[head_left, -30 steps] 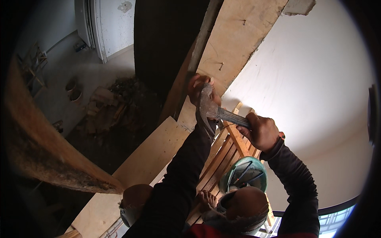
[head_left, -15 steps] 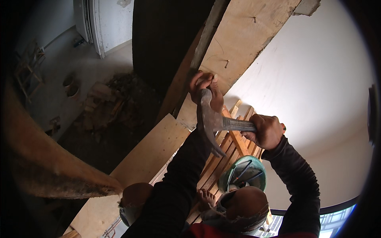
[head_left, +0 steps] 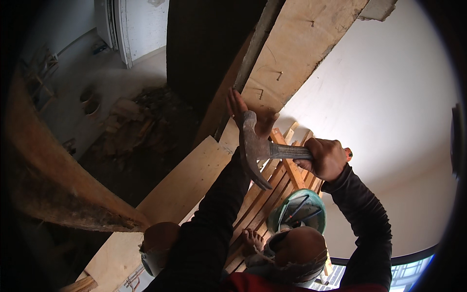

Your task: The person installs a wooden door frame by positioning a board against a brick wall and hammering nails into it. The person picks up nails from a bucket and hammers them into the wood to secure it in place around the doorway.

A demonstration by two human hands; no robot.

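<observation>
My right hand point(head_left: 325, 158) grips the handle of a rusty claw hammer point(head_left: 250, 146), whose head lies over my left hand point(head_left: 237, 108). The fingers of my left hand are straight along the edge of a long plywood board point(head_left: 304, 48) that runs to the upper right, with the thumb raised; the hammer head hides the palm. A bent nail point(head_left: 261, 92) sticks out of the board just above my fingers, and two more nails point(head_left: 279, 75) stand farther up it.
Slatted timber point(head_left: 292, 173) and a green bucket point(head_left: 282, 209) with tools lie below, near my knees and bare foot. Another plywood board point(head_left: 175, 190) slants to the lower left. A curved timber point(head_left: 73, 185) fills the left; wood scraps point(head_left: 131, 121) lie on the floor beyond. A white surface point(head_left: 384, 121) is right.
My left hand's fingers have straightened and slid lower on the board, uncovering the bent nail. The hammer head has swung downward slightly, still in my right hand.
</observation>
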